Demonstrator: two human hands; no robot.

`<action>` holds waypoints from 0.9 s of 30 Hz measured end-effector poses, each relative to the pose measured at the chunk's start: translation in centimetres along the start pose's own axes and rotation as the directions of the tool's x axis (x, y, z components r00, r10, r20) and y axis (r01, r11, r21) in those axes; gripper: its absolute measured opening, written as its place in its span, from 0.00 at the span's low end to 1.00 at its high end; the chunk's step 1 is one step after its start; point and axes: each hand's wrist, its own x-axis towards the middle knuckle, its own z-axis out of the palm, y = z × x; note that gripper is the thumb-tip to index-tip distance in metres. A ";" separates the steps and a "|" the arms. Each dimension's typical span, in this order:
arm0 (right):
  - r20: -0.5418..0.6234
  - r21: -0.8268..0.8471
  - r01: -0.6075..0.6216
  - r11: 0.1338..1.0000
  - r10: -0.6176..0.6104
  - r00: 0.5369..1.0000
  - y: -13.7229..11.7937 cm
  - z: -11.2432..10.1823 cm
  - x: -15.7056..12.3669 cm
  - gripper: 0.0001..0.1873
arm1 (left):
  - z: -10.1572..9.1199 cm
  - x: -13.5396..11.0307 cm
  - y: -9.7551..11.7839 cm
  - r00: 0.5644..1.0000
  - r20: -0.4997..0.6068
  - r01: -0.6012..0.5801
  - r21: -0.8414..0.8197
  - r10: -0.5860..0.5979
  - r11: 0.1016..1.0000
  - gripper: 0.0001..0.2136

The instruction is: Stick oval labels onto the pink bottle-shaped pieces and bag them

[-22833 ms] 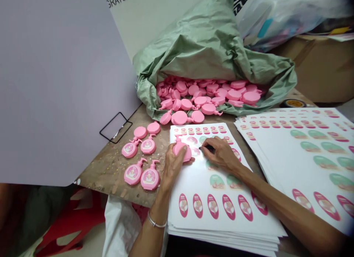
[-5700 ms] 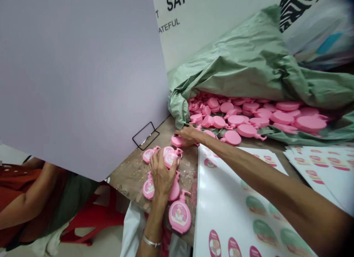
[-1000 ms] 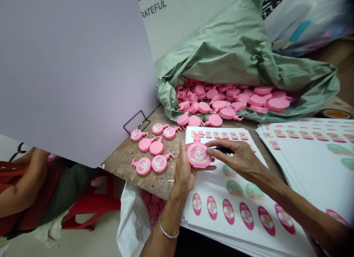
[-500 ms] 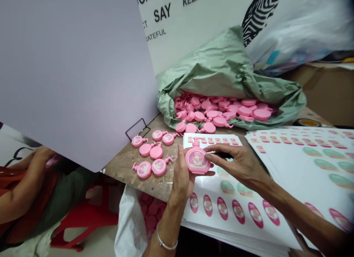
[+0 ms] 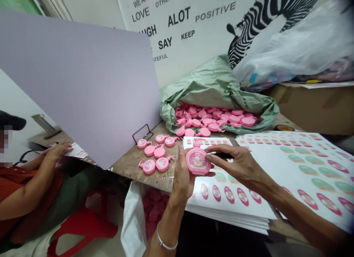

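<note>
My left hand [image 5: 181, 175] grips a flat pink bottle-shaped piece [image 5: 197, 161] upright, with a round baby-picture label on its face. My right hand [image 5: 238, 163] is close beside it, fingers pinching a small dark tool [image 5: 222, 156], mostly hidden, whose tip nears the piece. Below both hands lies a stack of white sticker sheets [image 5: 229, 201] printed with pink ovals. Several labelled pink pieces [image 5: 156, 153] sit on the wooden table [image 5: 129, 168] to the left. More unlabelled ones fill a green plastic bag [image 5: 215, 98].
A lilac board [image 5: 83, 87] leans in a black wire stand [image 5: 142, 133]. Another sticker stack [image 5: 304, 168] lies right. A seated person's hand [image 5: 58, 151] shows at far left. A white sack [image 5: 134, 220] with pink pieces stands below the table edge, near a red stool [image 5: 83, 227].
My view has tilted upward, showing more of the zebra wall and the seated person. Both hands keep the same hold on the pink piece and tool.
</note>
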 end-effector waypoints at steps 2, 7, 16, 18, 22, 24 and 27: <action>-0.012 -0.005 0.010 1.000 -0.010 1.000 -0.8 -0.2 -0.6 0.13 | 0.1 -0.7 0.1 1.000 0.013 -0.015 -0.006 0.015 1.000 0.28; -0.051 -0.059 0.089 0.994 -0.092 0.994 -2.5 -0.7 -2.0 0.12 | 0.6 -2.5 0.5 0.999 0.049 -0.023 -0.020 0.024 1.000 0.29; -0.077 -0.187 0.165 0.968 -0.182 0.980 -4.6 -1.2 -3.7 0.14 | 1.3 -5.7 1.9 0.985 0.135 -0.111 0.000 0.110 0.994 0.28; -0.089 -0.294 0.201 0.934 -0.237 0.967 -4.8 -1.4 -3.8 0.14 | 1.4 -6.3 1.9 0.969 0.182 -0.177 0.045 0.166 0.983 0.23; -0.141 -0.589 0.215 0.779 -0.361 0.922 -4.1 -1.7 -4.0 0.19 | 1.3 -6.2 1.0 0.948 0.263 -0.214 0.104 0.181 0.971 0.18; -0.189 -0.660 0.146 0.737 -0.352 0.917 -3.1 -1.6 -3.8 0.23 | 1.0 -5.7 0.4 0.956 0.252 -0.179 0.098 0.149 0.979 0.17; -0.254 -0.582 0.090 0.808 -0.286 0.924 -1.4 -1.0 -3.2 0.29 | 0.5 -4.9 -0.4 0.975 0.206 -0.104 0.096 0.083 0.990 0.20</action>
